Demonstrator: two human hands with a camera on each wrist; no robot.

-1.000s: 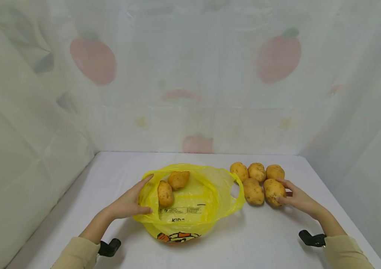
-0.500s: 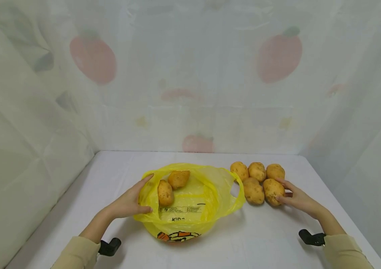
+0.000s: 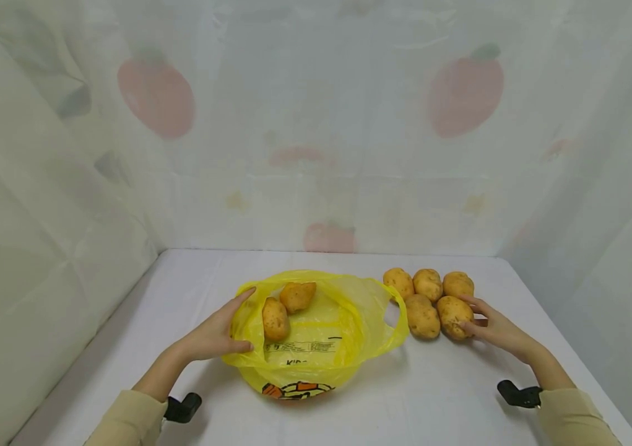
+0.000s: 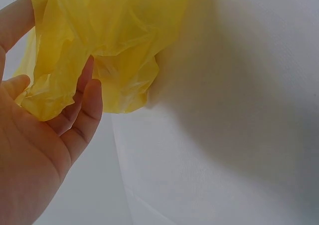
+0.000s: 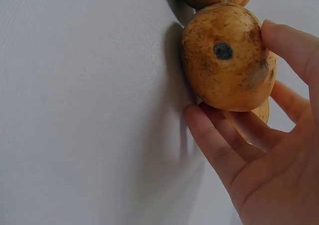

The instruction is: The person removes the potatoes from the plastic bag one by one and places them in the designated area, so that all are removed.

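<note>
The right hand [image 3: 496,328] curls its thumb and fingers [image 5: 219,145] round a potato [image 3: 454,316] that lies on the desk [image 3: 449,396], gripping it from the side. Just beyond the hand, four more potatoes [image 3: 424,297] sit bunched together, touching the held one. Well apart to the other side, the left hand [image 3: 212,334] pinches the near edge of a yellow plastic bag [image 3: 316,347], thumb and fingers pressed on the rim, holding it open. Two potatoes [image 3: 285,308] lie inside, close to that hand's fingertips.
</note>
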